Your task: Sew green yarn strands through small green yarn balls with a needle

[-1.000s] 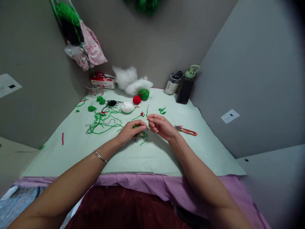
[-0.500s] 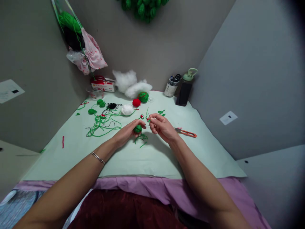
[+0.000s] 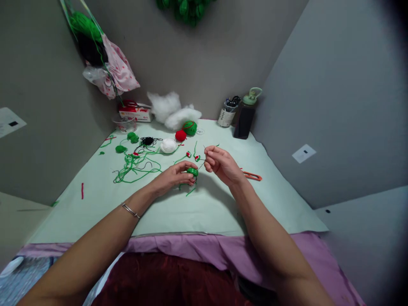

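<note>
Between the thumb and fingers of my left hand (image 3: pixel 177 176) is a small green crocheted piece (image 3: pixel 192 171). My right hand (image 3: pixel 223 163) is pinched on a thin needle (image 3: pixel 204 147) just to the right of it. A dark thread (image 3: pixel 201 165) runs from the green piece up to the right fingertips. Two small red, white and green pieces, one at the left (image 3: pixel 188 154) and one at the right (image 3: pixel 197 158), lie just beyond my hands. Green yarn scraps (image 3: pixel 190 192) are on the table under my left hand.
Orange-handled snips (image 3: pixel 252 176) lie right of my right hand. Tangled green yarn (image 3: pixel 138 175), a white ball (image 3: pixel 168 145), a red ball (image 3: pixel 180 135) and white stuffing (image 3: pixel 181 117) are further back. A dark bottle (image 3: pixel 245 121) and a pen holder (image 3: pixel 227 115) stand at the back right.
My left hand has turned the green piece and moved it slightly right. My right hand has drawn a little to the right, and the needle and dark thread show more clearly.
</note>
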Available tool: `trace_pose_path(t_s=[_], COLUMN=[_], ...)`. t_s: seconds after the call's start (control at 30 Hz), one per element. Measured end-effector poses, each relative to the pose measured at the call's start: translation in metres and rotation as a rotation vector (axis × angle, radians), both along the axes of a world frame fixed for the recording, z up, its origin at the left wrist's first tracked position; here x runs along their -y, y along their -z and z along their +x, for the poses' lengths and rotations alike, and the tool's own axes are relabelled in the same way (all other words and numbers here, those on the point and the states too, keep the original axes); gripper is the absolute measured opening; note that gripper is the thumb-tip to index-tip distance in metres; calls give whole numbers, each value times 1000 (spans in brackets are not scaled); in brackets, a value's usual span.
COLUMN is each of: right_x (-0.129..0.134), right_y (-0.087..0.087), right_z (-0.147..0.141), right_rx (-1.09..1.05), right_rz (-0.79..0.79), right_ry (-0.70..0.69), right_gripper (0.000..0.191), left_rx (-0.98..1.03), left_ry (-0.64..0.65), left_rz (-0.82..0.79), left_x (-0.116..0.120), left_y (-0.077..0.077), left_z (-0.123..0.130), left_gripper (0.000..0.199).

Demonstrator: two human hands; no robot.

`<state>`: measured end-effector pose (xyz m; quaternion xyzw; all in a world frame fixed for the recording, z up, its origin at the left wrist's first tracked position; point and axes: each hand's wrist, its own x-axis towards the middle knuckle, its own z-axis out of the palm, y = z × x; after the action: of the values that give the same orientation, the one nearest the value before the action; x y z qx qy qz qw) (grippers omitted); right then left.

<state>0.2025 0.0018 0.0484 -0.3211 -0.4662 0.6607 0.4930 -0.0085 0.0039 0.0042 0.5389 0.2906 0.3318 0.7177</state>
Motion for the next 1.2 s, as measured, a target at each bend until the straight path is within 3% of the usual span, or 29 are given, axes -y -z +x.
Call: trace_pose_path(t_s=[0.1, 0.37, 0.5, 0.73, 0.8, 0.9, 0.97, 1.2], right_x=[-1, -15, -15, 4, 9, 12, 11, 11], right_y=[-1, -9, -11, -12, -10, -3, 2, 1], right_z=[1, 31, 35, 15, 16, 27, 37, 40], right_rx=[-12, -224, -227, 45, 94, 180, 190, 256], right_rz=[18, 187, 207, 297, 295, 247, 223, 187], right_ry=[21, 411, 410, 204, -8, -493, -695, -709], right_gripper=[28, 19, 16, 24, 23, 25, 27, 29], left_rx=[-11, -156, -133, 61, 104, 130, 144, 170], left_ry=[-17, 7, 12, -192, -224, -246, -264, -374], left_rz=[-2, 86, 124, 34, 21, 4, -3, -30], left_x=[-2, -5, -6, -6, -7, -9, -10, -13], left_y=[3, 9, 5, -2, -3, -4, -4, -2], left_z=[0, 0, -4, -6, -7, -9, -9, -7], left_gripper=[36, 33, 32, 35, 40, 46, 44, 39])
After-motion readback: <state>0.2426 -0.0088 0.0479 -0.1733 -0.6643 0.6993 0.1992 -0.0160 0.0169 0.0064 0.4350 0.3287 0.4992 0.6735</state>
